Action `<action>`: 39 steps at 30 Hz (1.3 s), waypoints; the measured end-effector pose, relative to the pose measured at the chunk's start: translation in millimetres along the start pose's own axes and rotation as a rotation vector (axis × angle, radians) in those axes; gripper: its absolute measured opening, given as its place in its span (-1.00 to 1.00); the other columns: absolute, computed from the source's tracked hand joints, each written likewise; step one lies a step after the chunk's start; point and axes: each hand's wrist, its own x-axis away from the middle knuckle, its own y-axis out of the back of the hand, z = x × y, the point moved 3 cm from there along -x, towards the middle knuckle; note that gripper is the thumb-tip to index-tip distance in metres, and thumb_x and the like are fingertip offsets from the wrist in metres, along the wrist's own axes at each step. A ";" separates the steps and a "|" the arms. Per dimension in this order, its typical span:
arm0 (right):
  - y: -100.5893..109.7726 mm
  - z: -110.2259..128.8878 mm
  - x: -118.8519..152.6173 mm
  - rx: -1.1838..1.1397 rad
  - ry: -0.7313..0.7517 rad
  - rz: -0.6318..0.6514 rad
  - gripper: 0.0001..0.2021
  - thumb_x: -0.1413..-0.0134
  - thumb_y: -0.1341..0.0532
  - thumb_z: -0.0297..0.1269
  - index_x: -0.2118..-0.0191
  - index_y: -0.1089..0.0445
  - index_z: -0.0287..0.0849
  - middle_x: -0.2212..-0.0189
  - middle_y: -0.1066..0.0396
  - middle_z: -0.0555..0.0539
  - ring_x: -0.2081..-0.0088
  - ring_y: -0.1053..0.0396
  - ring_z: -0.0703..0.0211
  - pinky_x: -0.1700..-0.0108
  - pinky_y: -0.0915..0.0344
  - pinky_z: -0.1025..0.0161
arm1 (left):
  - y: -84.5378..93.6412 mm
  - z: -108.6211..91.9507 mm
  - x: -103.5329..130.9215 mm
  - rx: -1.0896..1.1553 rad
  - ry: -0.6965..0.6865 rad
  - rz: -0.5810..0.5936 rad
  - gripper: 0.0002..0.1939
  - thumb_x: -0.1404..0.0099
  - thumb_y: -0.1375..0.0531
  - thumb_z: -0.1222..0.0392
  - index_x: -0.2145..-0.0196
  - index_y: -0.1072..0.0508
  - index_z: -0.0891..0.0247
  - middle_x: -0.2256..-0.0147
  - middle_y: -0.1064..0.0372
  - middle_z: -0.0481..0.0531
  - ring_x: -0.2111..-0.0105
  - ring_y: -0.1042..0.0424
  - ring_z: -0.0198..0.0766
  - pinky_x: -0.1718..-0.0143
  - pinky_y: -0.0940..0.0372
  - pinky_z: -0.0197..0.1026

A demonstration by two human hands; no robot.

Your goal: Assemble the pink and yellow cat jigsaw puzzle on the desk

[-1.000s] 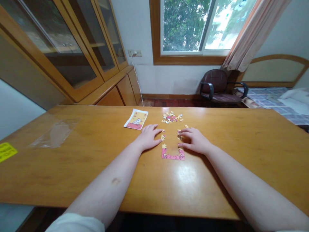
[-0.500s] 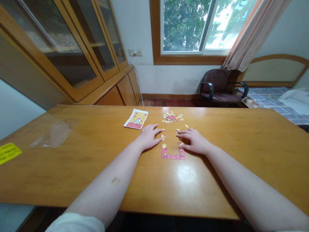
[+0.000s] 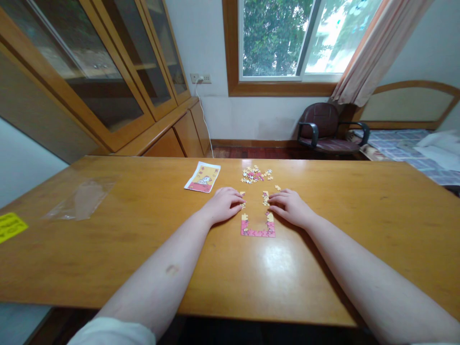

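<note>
On the wooden table (image 3: 215,268) lies a partly joined jigsaw puzzle (image 3: 258,233), its pink bottom edge and lower corners linked in a U. Above its left side is a short column with a yellow puzzle piece (image 3: 242,193); the fingertips of my left hand (image 3: 225,205) touch this column and cover part of it. Opposite, a right-hand column of yellow pieces (image 3: 265,197) stands just above the U. My right hand (image 3: 292,207) rests beside it, thumb and fingers apart, fingertips close to its outer edge. Both hands have their fingers extended.
A heap of loose puzzle pieces (image 3: 253,175) lies beyond the hands, with one stray piece (image 3: 278,188) nearer the right hand. A picture card (image 3: 203,178) is at the back left. Further left are a clear plastic bag (image 3: 84,199) and a yellow label (image 3: 11,226).
My left fingers have drawn closer together and shifted slightly over the left column. My right fingers have moved back to the right, uncovering more of the right-hand pieces.
</note>
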 end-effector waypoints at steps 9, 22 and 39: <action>0.0 2.0 2.1 -0.012 -0.029 0.050 -0.64 -0.13 -0.17 -0.01 0.04 -0.46 -0.04 0.02 -0.44 -0.14 -0.03 -0.29 -0.05 -0.04 -0.17 -0.08 | -2.3 0.8 0.8 0.012 0.045 0.009 -0.62 -0.25 -0.13 0.07 -0.01 -0.42 0.12 -0.04 -0.38 0.03 -0.05 -0.27 -0.12 -0.14 -0.08 0.01; 7.7 11.8 2.6 -0.091 0.076 0.068 -0.75 -0.05 -0.24 -0.01 0.30 -0.53 -0.05 0.28 -0.48 -0.08 0.19 -0.36 0.10 0.09 -0.19 0.09 | 3.4 -11.7 1.6 0.089 -0.085 0.037 -0.81 -0.24 -0.16 0.09 0.25 -0.56 0.06 0.15 -0.46 -0.01 0.06 -0.34 -0.17 -0.07 -0.11 -0.04; 10.3 5.1 2.7 -0.097 0.038 -0.031 -0.77 -0.13 -0.17 -0.12 0.30 -0.53 -0.09 0.35 -0.50 -0.10 0.28 -0.41 0.13 0.16 -0.28 0.16 | 7.5 -16.1 2.0 0.130 -0.110 0.058 -0.85 -0.21 -0.18 0.10 0.31 -0.54 0.12 0.31 -0.50 -0.03 0.22 -0.40 -0.22 0.10 -0.21 -0.14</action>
